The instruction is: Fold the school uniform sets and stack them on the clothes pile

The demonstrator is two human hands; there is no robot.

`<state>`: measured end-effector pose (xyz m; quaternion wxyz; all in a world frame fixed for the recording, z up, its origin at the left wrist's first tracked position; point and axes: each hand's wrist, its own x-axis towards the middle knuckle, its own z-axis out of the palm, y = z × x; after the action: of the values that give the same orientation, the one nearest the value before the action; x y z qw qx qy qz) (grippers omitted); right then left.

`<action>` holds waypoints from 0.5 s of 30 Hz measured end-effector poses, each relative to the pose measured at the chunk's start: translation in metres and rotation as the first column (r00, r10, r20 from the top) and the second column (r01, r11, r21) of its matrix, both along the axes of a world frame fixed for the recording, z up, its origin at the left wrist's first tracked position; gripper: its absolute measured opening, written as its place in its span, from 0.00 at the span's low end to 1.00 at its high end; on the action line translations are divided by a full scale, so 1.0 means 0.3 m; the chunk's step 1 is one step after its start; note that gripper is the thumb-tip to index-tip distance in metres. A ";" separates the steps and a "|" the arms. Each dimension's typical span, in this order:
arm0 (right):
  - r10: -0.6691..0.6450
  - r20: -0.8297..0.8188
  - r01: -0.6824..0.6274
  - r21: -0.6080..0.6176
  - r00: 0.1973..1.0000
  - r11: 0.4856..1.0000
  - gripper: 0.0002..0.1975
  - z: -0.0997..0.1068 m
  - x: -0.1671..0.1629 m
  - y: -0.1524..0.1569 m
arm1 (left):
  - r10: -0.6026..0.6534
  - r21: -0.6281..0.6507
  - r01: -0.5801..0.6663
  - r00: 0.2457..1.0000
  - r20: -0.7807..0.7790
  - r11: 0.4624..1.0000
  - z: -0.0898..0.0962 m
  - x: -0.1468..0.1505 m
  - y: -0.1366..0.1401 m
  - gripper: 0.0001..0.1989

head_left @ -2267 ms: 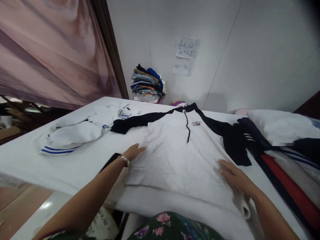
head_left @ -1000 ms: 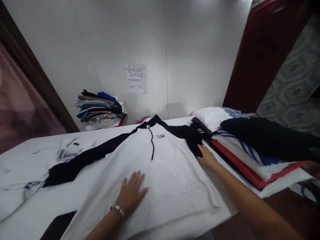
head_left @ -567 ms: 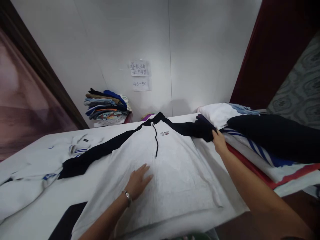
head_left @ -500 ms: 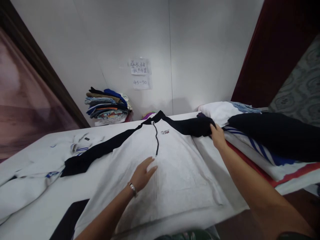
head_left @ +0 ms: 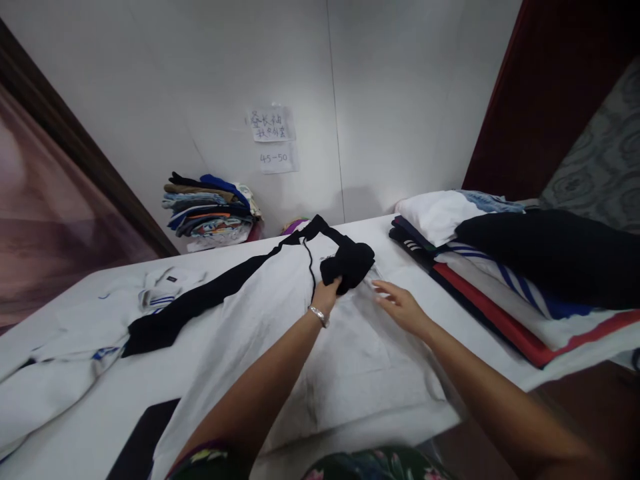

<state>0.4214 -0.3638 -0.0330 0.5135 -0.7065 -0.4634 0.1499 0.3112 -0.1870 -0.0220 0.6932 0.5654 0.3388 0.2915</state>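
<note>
A white jacket [head_left: 260, 333] with black sleeves, a black collar and a dark front zip lies spread on the table, its hem toward me. Its right-side black sleeve [head_left: 356, 261] is folded inward over the chest, covering most of the small printed logo. My left hand [head_left: 327, 298], with a silver bracelet at the wrist, is closed on the end of that sleeve. Just right of the fold, my right hand [head_left: 403, 308] is open, fingers stretched out beside the jacket's side edge. The other black sleeve [head_left: 200, 307] reaches out to the left.
A stack of folded clothes [head_left: 213, 210] stands at the back left against the wall. White garments [head_left: 55, 373] lie on the left. A heap of clothes [head_left: 545, 260] covers the right side. Paper signs [head_left: 273, 140] hang on the wall. A dark flat item [head_left: 143, 440] lies near the front edge.
The right-side sleeve has swung inward from its outstretched position onto the chest. My left hand has moved up and taken hold of it; my right hand has let go and shifted left.
</note>
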 end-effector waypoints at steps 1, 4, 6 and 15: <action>-0.090 0.026 0.092 -0.068 0.996 0.993 0.24 -0.033 0.024 -0.053 | 0.010 -0.027 -0.010 1.000 0.019 1.000 0.016 0.006 0.016 0.14; -0.282 -0.013 0.271 -0.240 0.959 0.932 0.27 -0.115 0.053 -0.197 | -0.019 -0.049 0.025 0.993 0.116 0.998 0.112 0.054 0.064 0.15; -0.326 -0.158 0.271 -0.291 0.932 0.917 0.30 -0.143 0.030 -0.266 | -0.057 -0.066 0.069 0.982 0.181 0.995 0.204 0.114 0.101 0.15; -0.310 -0.504 0.184 -0.284 0.806 0.941 0.37 -0.123 -0.124 -0.346 | -0.118 -0.015 0.141 0.875 0.469 0.990 0.609 0.407 0.311 0.20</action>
<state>0.3843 -0.4676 -0.0698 0.5567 -0.7421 -0.1830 0.3253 0.4332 -0.0936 0.1605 0.7858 0.4829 0.1304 0.3636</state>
